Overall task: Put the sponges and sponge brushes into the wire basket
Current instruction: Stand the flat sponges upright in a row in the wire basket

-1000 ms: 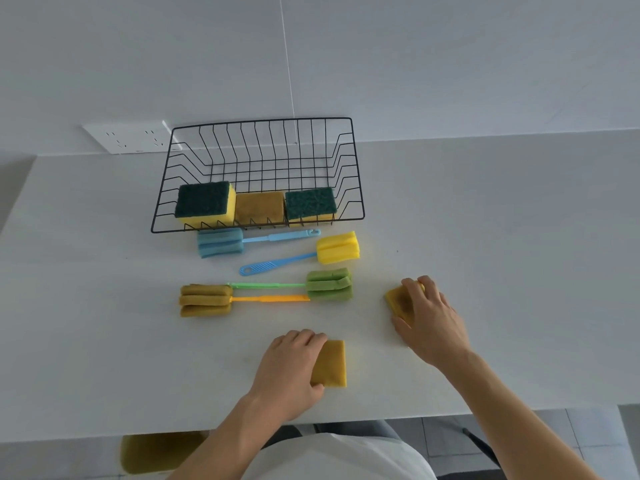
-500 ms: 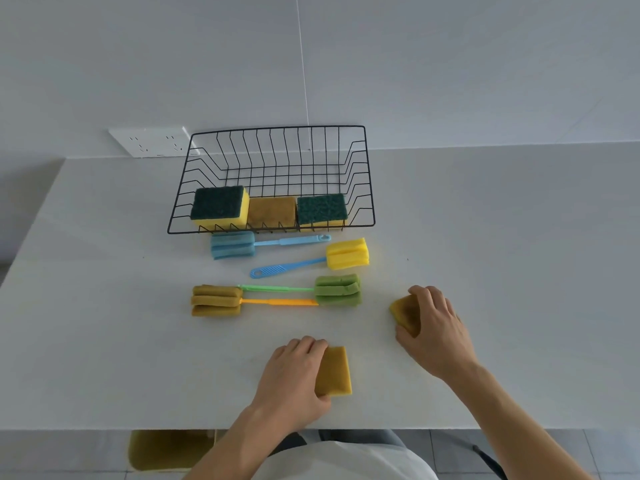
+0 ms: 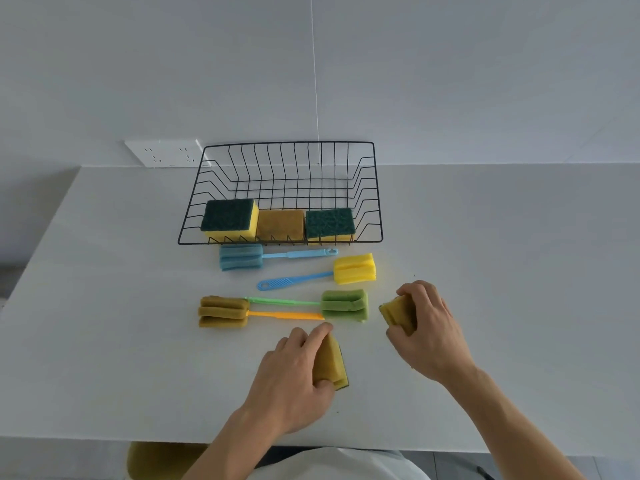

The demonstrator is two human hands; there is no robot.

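- You are at a white table [image 3: 104, 341] set against a pale grey wall, with a white socket plate [image 3: 164, 153] low on that wall, just left of the basket's back corner.
- The black wire basket [image 3: 377, 216] stands on the table near the wall; every place below is told from it.
- Inside it, along its near side, three sponges sit in a row: a green-topped yellow sponge [image 3: 230, 220] at the left, a brown sponge [image 3: 280, 224] in the middle, a second green-topped sponge [image 3: 330, 224] at the right.
- Just outside its near rim lies a blue brush [image 3: 242, 257], foam head to the left, handle running right.
- A little nearer to you lies a yellow-headed brush [image 3: 354, 269] with a blue handle, head below the basket's right corner.
- Nearer still, a green brush [image 3: 344, 304] and a brown-headed brush [image 3: 223, 311] with an orange handle lie side by side, heads at opposite ends.
- Your left hand [image 3: 294, 375], well in front of the basket, has its fingers closed around a tilted mustard sponge [image 3: 330, 363] with a dark underside.
- Your right hand [image 3: 429, 334], in front of the basket's right corner, grips another mustard sponge [image 3: 398, 313], raised on edge.
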